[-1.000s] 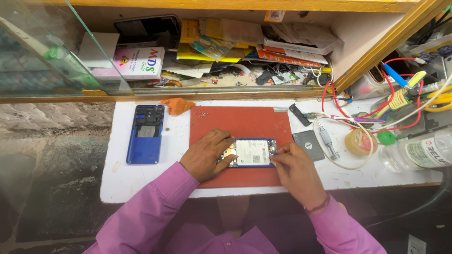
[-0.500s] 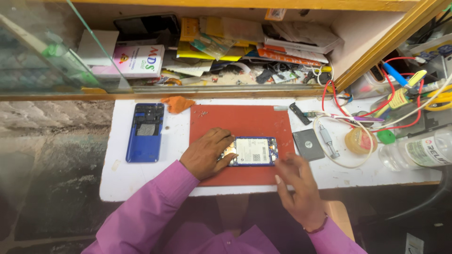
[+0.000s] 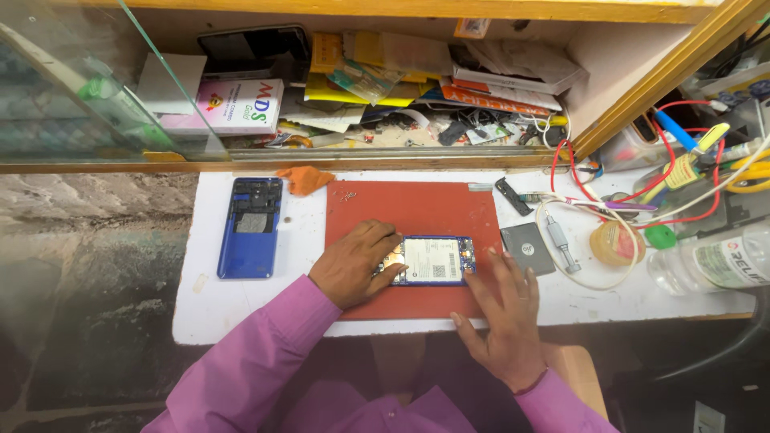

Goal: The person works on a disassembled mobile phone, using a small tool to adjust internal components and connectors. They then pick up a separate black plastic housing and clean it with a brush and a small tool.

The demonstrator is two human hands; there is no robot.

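Glass-fronted shelf (image 3: 385, 156) along top of frame holds heap of papers, booklets, small parts. White desk (image 3: 265, 309) below; red mat (image 3: 417, 208) at centre, bare strip of desk along its lower edge. Opened phone (image 3: 433, 260) lies on mat, centre frame. Our left hand (image 3: 353, 263) presses on its left end, fingers curled. Our right hand (image 3: 501, 317) rests flat, fingers spread, beside phone's lower right corner, holding nothing. Blue back cover (image 3: 250, 228) lies apart, left of mat.
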